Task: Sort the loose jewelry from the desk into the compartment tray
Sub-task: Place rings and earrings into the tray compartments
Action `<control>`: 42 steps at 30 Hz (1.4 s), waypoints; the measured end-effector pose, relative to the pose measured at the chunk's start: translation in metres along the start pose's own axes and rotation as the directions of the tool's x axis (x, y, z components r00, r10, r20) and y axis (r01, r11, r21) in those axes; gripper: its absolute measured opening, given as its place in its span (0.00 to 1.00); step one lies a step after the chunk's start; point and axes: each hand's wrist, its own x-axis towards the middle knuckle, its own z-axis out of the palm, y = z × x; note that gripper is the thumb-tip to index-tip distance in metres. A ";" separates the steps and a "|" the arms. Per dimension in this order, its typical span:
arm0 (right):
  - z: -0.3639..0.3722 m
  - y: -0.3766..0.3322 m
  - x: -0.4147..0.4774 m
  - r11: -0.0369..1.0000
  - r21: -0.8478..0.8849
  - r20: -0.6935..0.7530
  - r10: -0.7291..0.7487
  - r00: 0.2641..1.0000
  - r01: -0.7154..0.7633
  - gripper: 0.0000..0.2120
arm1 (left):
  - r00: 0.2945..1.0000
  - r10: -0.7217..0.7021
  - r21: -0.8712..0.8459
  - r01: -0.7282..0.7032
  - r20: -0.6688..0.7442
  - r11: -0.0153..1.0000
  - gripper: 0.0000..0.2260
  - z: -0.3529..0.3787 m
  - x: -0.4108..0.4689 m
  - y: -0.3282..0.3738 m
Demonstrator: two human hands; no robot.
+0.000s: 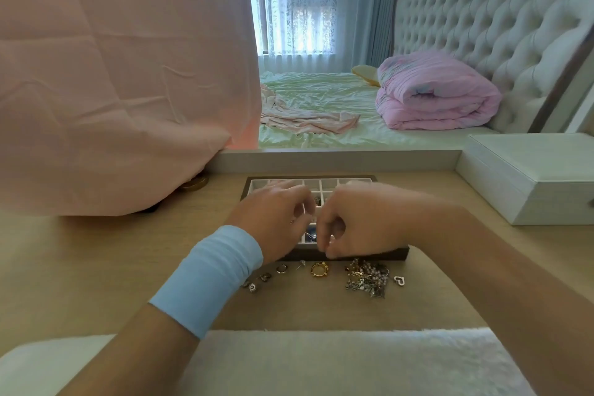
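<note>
The dark-framed compartment tray with white cells lies on the wooden desk, mostly hidden under my hands. My left hand, with a light blue wristband, hovers over the tray with curled fingers pinching a thin silver piece. My right hand is beside it, fingertips pinched together over the tray's front cells; what it holds is too small to tell. Loose jewelry lies in front of the tray: a gold ring, a silver ring, small charms, a tangled heap of chains and a heart pendant.
A white box stands at the desk's right. Pink cloth drapes over something at the left, with a gold lid beneath it. A white fluffy cover runs along the near edge. A bed lies beyond the desk.
</note>
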 end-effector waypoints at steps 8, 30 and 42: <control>0.020 -0.024 0.006 0.968 -0.244 0.079 -0.037 0.996 0.055 0.08 | 0.989 0.132 -0.046 -0.135 -0.067 0.990 0.04 0.008 -0.047 -0.014; 0.023 -0.013 0.007 0.999 -0.003 0.137 -0.051 0.989 0.052 0.03 | 0.983 0.169 -0.128 -0.177 -0.070 0.976 0.10 0.014 -0.052 -0.017; -0.005 0.037 0.004 0.827 0.558 -0.167 0.041 0.985 0.060 0.04 | 0.966 -0.164 -0.559 0.025 -0.200 0.829 0.02 0.004 0.000 0.005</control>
